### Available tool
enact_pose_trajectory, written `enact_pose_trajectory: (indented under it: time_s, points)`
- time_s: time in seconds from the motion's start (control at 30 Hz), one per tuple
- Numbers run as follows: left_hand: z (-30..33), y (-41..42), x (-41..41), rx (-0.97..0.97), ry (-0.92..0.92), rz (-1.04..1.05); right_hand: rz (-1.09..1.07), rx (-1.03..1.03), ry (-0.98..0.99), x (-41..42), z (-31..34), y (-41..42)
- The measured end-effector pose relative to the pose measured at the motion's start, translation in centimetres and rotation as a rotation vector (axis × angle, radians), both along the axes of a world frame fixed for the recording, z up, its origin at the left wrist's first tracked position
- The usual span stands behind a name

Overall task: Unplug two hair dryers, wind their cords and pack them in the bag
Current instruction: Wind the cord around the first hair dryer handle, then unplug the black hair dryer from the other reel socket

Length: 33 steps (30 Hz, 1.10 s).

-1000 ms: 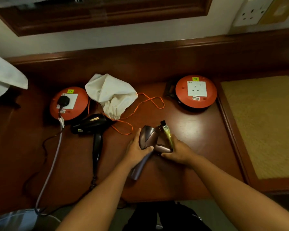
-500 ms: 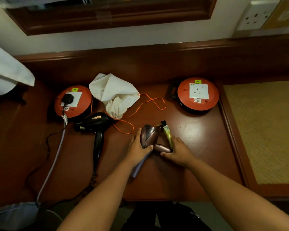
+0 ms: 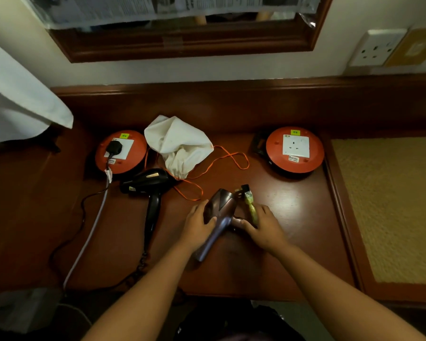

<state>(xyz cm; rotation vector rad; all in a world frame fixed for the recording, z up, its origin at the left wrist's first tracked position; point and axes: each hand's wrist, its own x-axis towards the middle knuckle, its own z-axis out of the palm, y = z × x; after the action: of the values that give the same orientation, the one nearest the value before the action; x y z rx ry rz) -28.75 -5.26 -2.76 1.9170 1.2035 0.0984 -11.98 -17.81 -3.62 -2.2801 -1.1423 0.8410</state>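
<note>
Both hands closed on purple dryer (image 3: 219, 212) at desk centre, left hand (image 3: 197, 225) on body, right hand (image 3: 263, 225) pinning wound cord and plug (image 3: 244, 190); slackened grip likely lets coil spring loose before bag (image 3: 180, 146).

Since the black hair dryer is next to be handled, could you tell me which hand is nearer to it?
Left. The left hand grips the purple dryer just right of the black hair dryer; the right hand is farther right.
</note>
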Motion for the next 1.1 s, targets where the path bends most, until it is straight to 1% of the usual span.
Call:
enact_pose_trajectory:
  time_s: [0.07, 0.2, 0.3, 0.5, 0.67, 0.8, 0.9, 1.1]
  points:
    - [0.6, 0.4, -0.9, 0.035, -0.001, 0.015, 0.025, 0.012, -0.015, -0.4, 0.6, 0.9]
    - [1.7, 2.7, -3.3, 0.121, 0.018, 0.019, 0.094, 0.016, -0.129, -2.1, 2.1, 4.0]
    - [2.1, 4.3, -4.4, 0.183, 0.068, -0.007, 0.148, 0.016, -0.212, -2.9, 3.0, 5.9]
    - [3.5, 10.6, -9.6, 0.206, 0.092, -0.013, 0.225, 0.039, -0.336, -8.6, 5.6, 13.3]
    - [4.3, 18.0, -14.9, 0.317, 0.115, -0.072, 0.210, 0.076, -0.335, -14.6, 6.4, 20.0]
    - [4.5, 23.4, -17.6, 0.313, 0.109, -0.104, 0.209, 0.082, -0.336, -18.4, 6.1, 25.4]
    - [4.2, 27.0, -18.2, 0.302, 0.106, -0.108, 0.222, 0.085, -0.350, -19.7, 5.4, 29.2]
    - [2.4, 33.6, -17.0, 0.300, 0.084, -0.071, 0.293, 0.087, -0.357, -19.8, 2.5, 36.7]
